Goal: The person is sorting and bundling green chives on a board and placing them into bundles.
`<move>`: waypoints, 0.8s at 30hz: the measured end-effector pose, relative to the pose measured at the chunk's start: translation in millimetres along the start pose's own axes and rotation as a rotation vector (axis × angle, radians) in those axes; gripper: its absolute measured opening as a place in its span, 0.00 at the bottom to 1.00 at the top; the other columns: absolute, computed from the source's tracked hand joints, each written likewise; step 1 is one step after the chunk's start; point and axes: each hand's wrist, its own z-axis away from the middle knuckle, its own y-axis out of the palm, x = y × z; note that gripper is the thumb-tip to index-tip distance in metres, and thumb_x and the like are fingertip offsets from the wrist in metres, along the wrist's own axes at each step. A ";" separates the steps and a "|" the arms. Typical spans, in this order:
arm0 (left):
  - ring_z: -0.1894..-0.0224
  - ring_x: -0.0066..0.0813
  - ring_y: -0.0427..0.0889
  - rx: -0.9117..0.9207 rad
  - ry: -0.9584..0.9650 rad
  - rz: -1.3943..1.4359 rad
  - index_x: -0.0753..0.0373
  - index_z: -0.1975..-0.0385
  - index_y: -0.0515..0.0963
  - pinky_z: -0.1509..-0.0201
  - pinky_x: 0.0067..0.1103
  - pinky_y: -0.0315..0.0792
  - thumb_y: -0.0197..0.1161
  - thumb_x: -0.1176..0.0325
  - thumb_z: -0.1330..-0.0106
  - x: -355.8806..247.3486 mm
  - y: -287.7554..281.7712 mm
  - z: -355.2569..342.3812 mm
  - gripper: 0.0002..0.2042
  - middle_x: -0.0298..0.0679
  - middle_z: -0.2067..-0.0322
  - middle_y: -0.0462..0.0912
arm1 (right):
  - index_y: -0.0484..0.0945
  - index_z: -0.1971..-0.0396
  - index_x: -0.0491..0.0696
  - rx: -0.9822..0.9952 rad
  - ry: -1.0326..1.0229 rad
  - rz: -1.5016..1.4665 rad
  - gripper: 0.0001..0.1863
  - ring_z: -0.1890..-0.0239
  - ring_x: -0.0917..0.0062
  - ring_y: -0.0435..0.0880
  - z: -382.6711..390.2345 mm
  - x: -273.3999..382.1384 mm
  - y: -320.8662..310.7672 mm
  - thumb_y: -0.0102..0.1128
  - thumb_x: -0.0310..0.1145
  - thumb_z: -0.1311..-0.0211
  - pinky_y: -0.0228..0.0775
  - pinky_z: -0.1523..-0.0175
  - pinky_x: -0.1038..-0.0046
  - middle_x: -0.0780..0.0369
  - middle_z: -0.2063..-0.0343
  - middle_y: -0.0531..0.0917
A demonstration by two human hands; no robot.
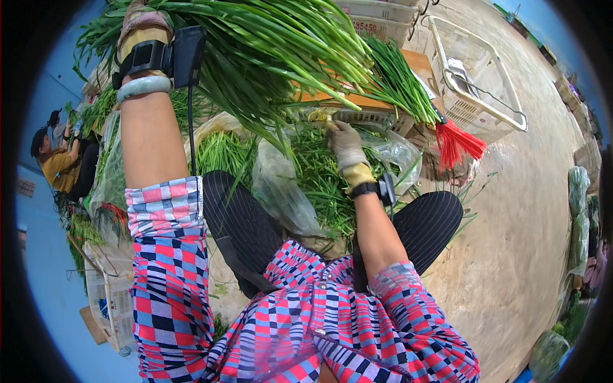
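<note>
Green long-leaved bunch (268, 57) fills the upper middle, gripped by the left hand (136, 18); whether the right hand (347, 144), near centre, grips anything, I cannot tell. One bundle (401, 82), upper right, looks neatly gathered; loose leaves (325, 191) mid-frame seem ungathered.

Gloved left hand (136, 14) far ahead of checked shirt (262, 341), fingers hidden, left forearm (150, 143) extended, gloved right hand (345, 142) nearer the shirt, right forearm (378, 231) slanting inward.
</note>
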 end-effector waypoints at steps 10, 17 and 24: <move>0.63 0.34 0.79 0.036 0.142 -0.559 0.58 0.50 0.69 0.57 0.30 0.74 0.58 0.70 0.40 29.5 -14.5 -37.8 0.17 0.39 0.66 0.81 | 0.74 0.60 0.45 0.583 -0.152 -0.864 0.18 0.86 0.83 0.67 54.1 99.0 32.4 0.57 0.45 0.39 0.58 0.82 0.80 0.67 0.83 0.73; 0.65 0.29 0.78 0.114 0.295 -0.940 0.55 0.42 0.62 0.56 0.31 0.74 0.53 0.72 0.36 43.3 -44.5 -65.1 0.21 0.39 0.68 0.79 | 0.78 0.57 0.48 0.105 -0.178 0.460 0.21 0.76 0.75 0.80 59.1 71.9 -40.0 0.64 0.46 0.47 0.71 0.71 0.73 0.62 0.75 0.82; 0.61 0.35 0.79 0.118 -0.086 0.256 0.57 0.48 0.67 0.54 0.32 0.74 0.56 0.68 0.38 3.9 8.2 7.2 0.18 0.40 0.63 0.80 | 0.77 0.54 0.54 -0.184 -0.474 0.937 0.18 0.62 0.58 0.81 108.2 162.4 9.8 0.57 0.47 0.42 0.71 0.56 0.63 0.57 0.66 0.83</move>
